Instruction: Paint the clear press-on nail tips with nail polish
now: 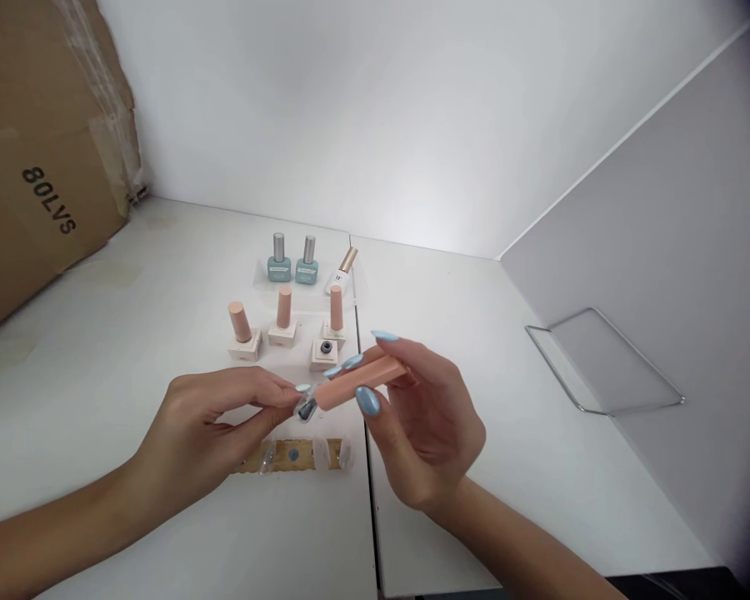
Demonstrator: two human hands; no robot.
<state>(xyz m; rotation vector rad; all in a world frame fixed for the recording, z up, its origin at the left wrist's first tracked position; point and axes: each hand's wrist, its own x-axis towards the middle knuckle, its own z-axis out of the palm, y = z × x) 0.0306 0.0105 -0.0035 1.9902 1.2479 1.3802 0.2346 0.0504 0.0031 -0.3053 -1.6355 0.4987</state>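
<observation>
My right hand (428, 421) grips the long peach cap (356, 383) of a nail polish brush, tilted down to the left. A small clear piece with a dark patch, which looks like a false nail tip (306, 407), is pinched between the thumb and fingers of my left hand (225, 417). The end of the cap meets this piece, and I cannot make out the bristles clearly. Just beyond my hands stands an uncapped white polish bottle (324, 354) with a dark ring at its neck. Below the nail tip lies a tan strip (284, 456) with several clear pieces on it.
Peach-capped bottles (241, 323) stand behind my hands. Two teal bottles (279, 268) and a leaning white bottle with a gold cap (343, 268) are farther back. A cardboard box (50, 150) fills the left corner. A metal wire frame (600, 410) juts out at right.
</observation>
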